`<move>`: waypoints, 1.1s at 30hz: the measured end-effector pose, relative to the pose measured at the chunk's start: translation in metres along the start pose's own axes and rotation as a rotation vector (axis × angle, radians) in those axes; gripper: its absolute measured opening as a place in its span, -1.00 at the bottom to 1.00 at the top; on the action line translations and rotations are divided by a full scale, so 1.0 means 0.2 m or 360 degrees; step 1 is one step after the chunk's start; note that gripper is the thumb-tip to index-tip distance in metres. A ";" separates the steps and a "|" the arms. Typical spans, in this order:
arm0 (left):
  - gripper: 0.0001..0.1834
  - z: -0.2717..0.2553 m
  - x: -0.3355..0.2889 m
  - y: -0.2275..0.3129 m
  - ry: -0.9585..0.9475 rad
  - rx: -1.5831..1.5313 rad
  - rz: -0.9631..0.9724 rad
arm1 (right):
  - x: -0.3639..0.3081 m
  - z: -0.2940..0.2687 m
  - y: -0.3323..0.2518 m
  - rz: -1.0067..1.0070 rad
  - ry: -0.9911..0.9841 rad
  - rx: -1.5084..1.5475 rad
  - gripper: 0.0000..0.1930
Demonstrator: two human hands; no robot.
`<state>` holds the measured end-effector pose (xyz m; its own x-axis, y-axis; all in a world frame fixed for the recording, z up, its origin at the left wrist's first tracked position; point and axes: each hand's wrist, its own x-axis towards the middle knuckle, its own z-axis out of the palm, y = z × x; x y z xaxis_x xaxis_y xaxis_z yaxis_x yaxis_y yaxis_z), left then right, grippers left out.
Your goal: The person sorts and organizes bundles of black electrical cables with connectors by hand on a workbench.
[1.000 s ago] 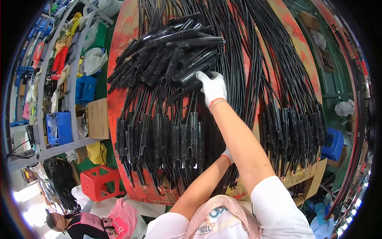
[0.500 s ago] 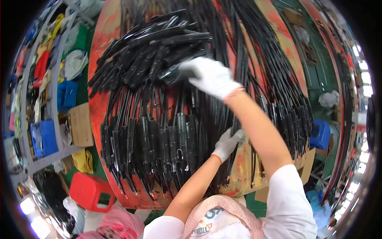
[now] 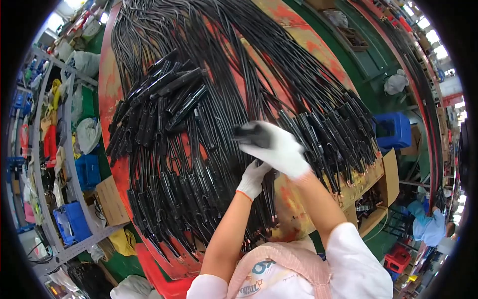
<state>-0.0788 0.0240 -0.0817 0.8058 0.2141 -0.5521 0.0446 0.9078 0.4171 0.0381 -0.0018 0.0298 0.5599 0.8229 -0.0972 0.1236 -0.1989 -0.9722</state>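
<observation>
My right hand (image 3: 281,152), in a white glove, is above the middle of the table with its fingers closed around a dark, motion-blurred black plastic housing (image 3: 250,134). Just below it, my left hand (image 3: 251,182), in a white glove with an orange cuff, is closed on black cables (image 3: 226,107); its fingertips are partly hidden. Left of my hands lies a loose pile of black plastic housings (image 3: 149,119). Nearer me, a row of similar housings on cables (image 3: 174,197) lies side by side, with bare copper-coloured ends toward the front edge.
The worktable (image 3: 294,212) has a worn red and tan top. More cabled housings (image 3: 328,132) lie on its right side. An open cardboard box (image 3: 391,177) and a blue stool (image 3: 393,130) stand right of it. Shelving (image 3: 74,249) with bins runs along the left; a red stool (image 3: 154,274) sits front left.
My right hand has moved from the loose pile toward me, near my left hand, carrying a black housing. The whole view has shifted and turned, showing more of the cables' far part.
</observation>
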 end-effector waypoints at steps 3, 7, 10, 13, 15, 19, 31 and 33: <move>-0.76 0.28 -0.07 0.14 -0.0062 0.0323 -0.0103 | -0.51 -0.44 -0.10 0.0441 0.0260 0.0524 -0.46; -0.75 0.66 -0.07 0.23 -0.0358 0.0516 0.0004 | -1.03 -0.76 -0.01 0.0469 0.0682 0.0425 -0.51; -0.68 0.82 0.02 0.22 -0.0580 0.0502 0.0130 | -1.31 -0.88 -0.05 0.0509 0.0870 0.0341 -0.50; -0.77 0.97 0.04 0.19 -0.0519 0.0299 0.0092 | -1.52 -0.98 -0.09 0.0897 0.0763 0.0014 -0.44; -0.84 0.97 0.11 0.15 -0.0446 0.0182 0.0064 | -1.64 -1.04 -0.11 0.1061 0.0675 -0.0432 -0.43; -0.71 0.92 0.18 0.08 -0.0261 0.0065 -0.0041 | -1.82 -1.08 -0.12 0.1195 0.0460 -0.0893 -0.41; -0.71 0.81 0.23 0.08 -0.0350 -0.0020 -0.0164 | -1.74 -1.19 -0.17 0.0183 0.0549 -0.1368 -0.44; -0.71 0.81 0.24 0.07 -0.0388 -0.0013 -0.0183 | -1.66 -1.21 -0.28 0.0106 0.0243 -0.1375 -0.43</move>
<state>0.0558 -0.0110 0.0145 0.9142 0.0171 -0.4049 0.1402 0.9241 0.3555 0.0433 -0.3932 0.1675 0.6841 0.7271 -0.0584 0.6287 -0.6283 -0.4582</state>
